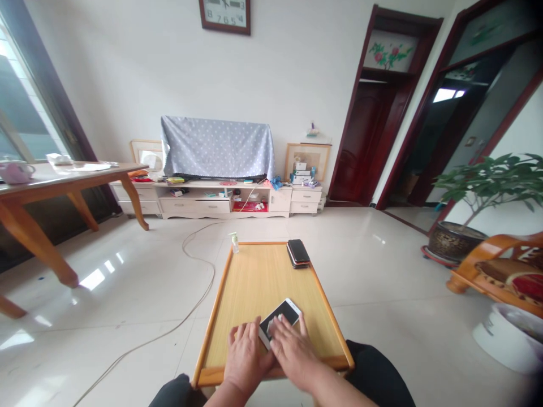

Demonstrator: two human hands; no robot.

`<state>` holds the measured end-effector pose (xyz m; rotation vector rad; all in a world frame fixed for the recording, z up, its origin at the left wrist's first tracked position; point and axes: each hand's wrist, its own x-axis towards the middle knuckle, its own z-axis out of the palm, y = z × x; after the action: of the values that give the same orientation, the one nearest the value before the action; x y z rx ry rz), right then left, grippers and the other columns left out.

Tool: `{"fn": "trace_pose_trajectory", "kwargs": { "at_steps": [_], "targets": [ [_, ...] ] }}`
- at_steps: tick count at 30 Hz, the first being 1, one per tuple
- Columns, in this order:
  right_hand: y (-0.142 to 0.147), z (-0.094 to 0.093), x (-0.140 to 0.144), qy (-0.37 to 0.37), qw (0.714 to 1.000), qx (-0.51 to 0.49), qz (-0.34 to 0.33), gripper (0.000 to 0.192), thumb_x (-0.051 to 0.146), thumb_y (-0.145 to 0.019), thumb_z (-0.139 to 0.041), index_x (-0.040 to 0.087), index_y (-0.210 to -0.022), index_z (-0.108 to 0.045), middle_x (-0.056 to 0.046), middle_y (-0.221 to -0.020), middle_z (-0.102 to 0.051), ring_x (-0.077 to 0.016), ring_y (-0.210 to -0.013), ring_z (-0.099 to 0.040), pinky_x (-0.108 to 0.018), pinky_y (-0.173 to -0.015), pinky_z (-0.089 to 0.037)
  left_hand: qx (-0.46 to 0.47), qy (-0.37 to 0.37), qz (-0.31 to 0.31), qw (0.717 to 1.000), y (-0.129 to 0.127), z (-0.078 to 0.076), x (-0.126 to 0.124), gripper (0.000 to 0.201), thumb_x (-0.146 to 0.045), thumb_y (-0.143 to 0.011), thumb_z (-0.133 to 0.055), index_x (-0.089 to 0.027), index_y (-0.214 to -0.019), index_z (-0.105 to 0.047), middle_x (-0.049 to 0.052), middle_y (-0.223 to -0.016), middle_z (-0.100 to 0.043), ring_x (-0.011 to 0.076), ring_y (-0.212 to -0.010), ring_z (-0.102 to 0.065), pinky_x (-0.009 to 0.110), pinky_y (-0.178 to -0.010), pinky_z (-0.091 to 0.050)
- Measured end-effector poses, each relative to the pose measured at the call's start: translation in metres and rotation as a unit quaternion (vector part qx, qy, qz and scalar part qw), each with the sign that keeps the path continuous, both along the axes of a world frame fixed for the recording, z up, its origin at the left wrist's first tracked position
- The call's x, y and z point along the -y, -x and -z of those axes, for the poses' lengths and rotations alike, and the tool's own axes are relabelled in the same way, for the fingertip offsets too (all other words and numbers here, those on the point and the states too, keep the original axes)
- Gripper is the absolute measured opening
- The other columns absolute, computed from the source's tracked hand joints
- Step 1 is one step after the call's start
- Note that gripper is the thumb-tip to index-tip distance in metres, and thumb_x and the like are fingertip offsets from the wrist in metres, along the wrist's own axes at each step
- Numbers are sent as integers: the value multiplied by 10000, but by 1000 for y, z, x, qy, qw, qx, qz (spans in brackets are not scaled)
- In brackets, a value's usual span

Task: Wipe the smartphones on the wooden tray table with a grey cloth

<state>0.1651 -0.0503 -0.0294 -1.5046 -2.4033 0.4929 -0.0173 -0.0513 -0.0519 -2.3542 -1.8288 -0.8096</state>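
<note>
A white smartphone (289,309) with a dark screen lies at a slant on the small wooden table (254,277), close to its near edge. My left hand (245,351) rests at the phone's left side, fingers bent, its thumb by the lower edge, steadying it. Over the screen lies my right hand (293,349), its fingers pressing what looks like a small white wipe (270,326) against the glass. Those fingers cover most of the wipe and part of the phone.
A stack of dark phones (298,254) sits at the table's far right corner. A small clear pump bottle (235,243) stands far left. A cable (199,302) runs along the floor on the left. My knees flank the table.
</note>
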Motion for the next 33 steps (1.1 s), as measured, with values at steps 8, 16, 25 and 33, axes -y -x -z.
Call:
{"fn": "trace_pose_trajectory", "kwargs": {
  "at_steps": [8,16,25,33],
  "targets": [
    [14,8,-12,-23,999,23,33,557,455,-1057,-146,264,-1530,-369,-50,-1585,-344,-240,-1498,-237,-564,-1226,21,3,0,5,1000,1,3,-1,556,-311,-799,-592,-174,-1329,-497,105,-1131,-686,268,-1057,-611,487,-1033,-335],
    [8,0,-43,4,988,57,140,571,415,-1059,-126,208,-1506,-414,-85,-1584,-352,-253,-1494,-248,-579,-1211,52,14,16,6,1000,3,0,0,669,-366,-726,-660,-157,-1340,-495,127,-1153,-684,298,-1082,-594,508,-1053,-304],
    [24,-1,-46,13,996,44,71,561,388,-1063,-100,243,-1510,-407,-63,-1583,-362,-232,-1493,-251,-559,-1221,17,18,23,1,1000,4,-2,1,678,-366,-745,-649,-153,-1364,-473,125,-1171,-678,290,-1086,-593,499,-1067,-285],
    [37,8,-14,0,998,22,-63,542,390,-1066,-102,259,-1578,-221,-56,-1605,-301,-219,-1505,-214,-550,-1227,-14,2,16,-5,1000,7,4,0,656,-241,-796,-569,-165,-1431,-421,104,-1192,-672,246,-1075,-594,471,-1083,-276]
  ]
}}
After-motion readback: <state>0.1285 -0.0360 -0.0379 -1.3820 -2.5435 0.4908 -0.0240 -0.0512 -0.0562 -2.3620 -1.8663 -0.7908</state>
